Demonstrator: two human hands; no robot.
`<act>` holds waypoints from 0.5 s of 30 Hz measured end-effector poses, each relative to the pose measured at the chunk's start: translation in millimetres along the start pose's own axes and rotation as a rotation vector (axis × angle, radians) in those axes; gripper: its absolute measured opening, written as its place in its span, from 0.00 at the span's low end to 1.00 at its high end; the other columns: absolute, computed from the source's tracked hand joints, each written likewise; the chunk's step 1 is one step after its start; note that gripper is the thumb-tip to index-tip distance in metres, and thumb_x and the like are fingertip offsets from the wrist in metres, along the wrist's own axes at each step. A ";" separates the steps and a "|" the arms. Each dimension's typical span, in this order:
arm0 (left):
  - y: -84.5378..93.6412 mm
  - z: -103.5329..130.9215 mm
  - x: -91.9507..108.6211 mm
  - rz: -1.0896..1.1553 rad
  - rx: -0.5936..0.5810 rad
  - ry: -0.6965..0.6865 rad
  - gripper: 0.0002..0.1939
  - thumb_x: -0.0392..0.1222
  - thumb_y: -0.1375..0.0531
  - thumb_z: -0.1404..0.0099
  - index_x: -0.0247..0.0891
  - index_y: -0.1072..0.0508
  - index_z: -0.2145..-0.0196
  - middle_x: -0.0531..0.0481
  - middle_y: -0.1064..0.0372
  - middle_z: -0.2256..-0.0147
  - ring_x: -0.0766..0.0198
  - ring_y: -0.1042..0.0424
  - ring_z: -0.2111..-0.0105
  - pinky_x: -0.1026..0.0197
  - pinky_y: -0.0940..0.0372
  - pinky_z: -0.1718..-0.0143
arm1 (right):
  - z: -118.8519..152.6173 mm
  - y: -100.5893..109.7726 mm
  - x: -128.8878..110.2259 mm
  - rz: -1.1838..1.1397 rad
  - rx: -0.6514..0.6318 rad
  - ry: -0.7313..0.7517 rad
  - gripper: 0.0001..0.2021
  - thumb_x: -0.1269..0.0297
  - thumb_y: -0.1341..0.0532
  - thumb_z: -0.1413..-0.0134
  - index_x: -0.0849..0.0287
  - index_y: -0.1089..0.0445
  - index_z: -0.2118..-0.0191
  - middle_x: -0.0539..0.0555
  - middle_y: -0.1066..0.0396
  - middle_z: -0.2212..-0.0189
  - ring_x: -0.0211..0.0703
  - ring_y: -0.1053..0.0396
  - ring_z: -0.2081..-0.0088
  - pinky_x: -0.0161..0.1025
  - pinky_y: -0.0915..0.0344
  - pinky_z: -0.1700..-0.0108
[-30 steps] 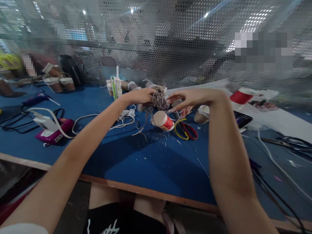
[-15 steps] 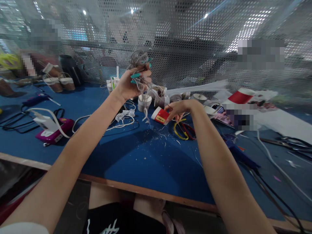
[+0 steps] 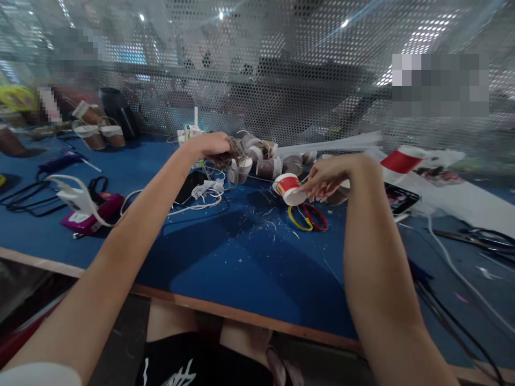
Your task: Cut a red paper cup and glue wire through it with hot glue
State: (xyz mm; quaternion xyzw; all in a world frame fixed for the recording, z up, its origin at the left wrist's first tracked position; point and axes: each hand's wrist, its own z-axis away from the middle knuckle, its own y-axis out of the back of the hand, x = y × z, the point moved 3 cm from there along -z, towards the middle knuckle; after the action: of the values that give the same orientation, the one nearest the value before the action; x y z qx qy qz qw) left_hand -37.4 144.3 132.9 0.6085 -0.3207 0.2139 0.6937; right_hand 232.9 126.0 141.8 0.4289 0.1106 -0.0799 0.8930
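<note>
My left hand is lowered at the back of the table, closed on a tangled bundle of grey string. Its fingers are mostly hidden behind the hand. The string hangs over and around a small white cup. With its fingertips, my right hand pinches a red and white paper cup, tipped so that a round white end faces toward me. Just below that cup lie a yellow loop and a red loop, like scissor handles.
Several grey-brown wrapped cups crowd the back. At left are a purple power strip and white cables. To the right lie a phone, another red cup and dark scissors. Scraps dot the blue tabletop.
My left hand has come down with the grey string, from raised in the air to beside the cups. My right hand has shifted right, turning the red and white cup.
</note>
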 end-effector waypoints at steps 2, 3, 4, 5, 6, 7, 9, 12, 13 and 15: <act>3.4 -1.2 -3.1 -0.078 0.033 0.021 0.08 0.35 0.43 0.47 0.31 0.26 0.69 0.49 0.34 0.76 0.60 0.28 0.67 0.62 0.37 0.66 | 2.3 -0.2 -4.3 0.020 -0.004 0.027 0.20 0.47 0.35 0.54 0.64 0.29 0.77 0.52 0.30 0.79 0.32 0.33 0.77 0.31 0.32 0.70; 5.8 -1.5 -3.9 -0.079 0.063 0.022 0.08 0.34 0.44 0.47 0.31 0.26 0.69 0.50 0.35 0.77 0.60 0.28 0.67 0.62 0.37 0.66 | 2.4 0.4 -6.2 0.028 -0.007 0.037 0.21 0.46 0.35 0.55 0.63 0.30 0.78 0.51 0.31 0.81 0.32 0.34 0.78 0.31 0.33 0.72; 8.5 -1.6 -4.1 -0.048 0.103 0.017 0.09 0.33 0.45 0.46 0.31 0.26 0.69 0.50 0.35 0.77 0.61 0.28 0.67 0.62 0.37 0.66 | 1.9 1.6 -7.9 0.036 -0.009 0.043 0.21 0.45 0.34 0.56 0.62 0.30 0.79 0.50 0.32 0.82 0.31 0.36 0.79 0.31 0.34 0.74; 11.5 -1.5 -3.8 0.006 0.155 0.001 0.10 0.33 0.46 0.45 0.31 0.27 0.68 0.51 0.35 0.76 0.62 0.28 0.67 0.62 0.37 0.65 | 1.3 3.1 -9.4 0.046 -0.011 0.051 0.22 0.45 0.33 0.58 0.61 0.31 0.79 0.50 0.33 0.82 0.32 0.37 0.80 0.32 0.35 0.75; 14.9 -1.1 -3.2 0.072 0.219 -0.025 0.10 0.33 0.47 0.44 0.31 0.27 0.67 0.51 0.35 0.75 0.63 0.28 0.67 0.62 0.37 0.65 | 0.8 5.1 -11.0 0.057 -0.004 0.071 0.22 0.44 0.32 0.59 0.60 0.31 0.80 0.50 0.33 0.83 0.33 0.37 0.80 0.32 0.35 0.76; 18.5 -0.3 -2.4 0.145 0.286 -0.057 0.10 0.33 0.47 0.43 0.32 0.27 0.66 0.51 0.34 0.75 0.64 0.29 0.67 0.62 0.36 0.64 | 0.9 7.2 -12.9 0.070 0.007 0.099 0.21 0.44 0.32 0.59 0.59 0.32 0.80 0.50 0.34 0.82 0.34 0.37 0.80 0.33 0.36 0.76; 26.1 2.0 -1.3 0.283 0.419 -0.122 0.08 0.33 0.47 0.41 0.33 0.28 0.66 0.51 0.33 0.73 0.65 0.30 0.66 0.62 0.36 0.63 | 4.0 10.3 -17.1 0.085 0.040 0.167 0.21 0.44 0.34 0.57 0.58 0.33 0.81 0.50 0.35 0.83 0.34 0.38 0.80 0.33 0.37 0.77; 37.1 5.2 -1.5 0.398 0.561 -0.168 0.06 0.35 0.47 0.38 0.35 0.30 0.66 0.53 0.32 0.72 0.67 0.32 0.64 0.64 0.36 0.60 | 18.8 9.1 -24.9 0.063 0.075 0.246 0.20 0.46 0.35 0.53 0.57 0.33 0.80 0.48 0.37 0.84 0.32 0.42 0.82 0.32 0.42 0.79; 40.2 5.6 -2.1 0.404 0.583 -0.162 0.07 0.36 0.48 0.36 0.36 0.31 0.64 0.54 0.32 0.72 0.67 0.32 0.63 0.65 0.36 0.59 | 26.3 7.5 -28.4 0.036 0.094 0.281 0.19 0.47 0.36 0.51 0.57 0.33 0.80 0.47 0.37 0.85 0.31 0.43 0.83 0.31 0.44 0.80; 42.9 3.9 -4.1 0.374 0.527 -0.110 0.10 0.38 0.51 0.33 0.38 0.32 0.59 0.56 0.31 0.70 0.68 0.34 0.59 0.67 0.37 0.57 | 43.2 5.1 -36.5 -0.046 0.181 0.394 0.19 0.49 0.39 0.47 0.59 0.32 0.78 0.46 0.39 0.87 0.29 0.46 0.85 0.30 0.47 0.81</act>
State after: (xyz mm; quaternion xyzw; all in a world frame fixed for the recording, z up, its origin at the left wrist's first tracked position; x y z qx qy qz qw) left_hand -70.4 148.1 160.5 0.7083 -0.3976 0.3802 0.4424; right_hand 204.5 97.0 181.6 0.5119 0.2851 -0.0246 0.8100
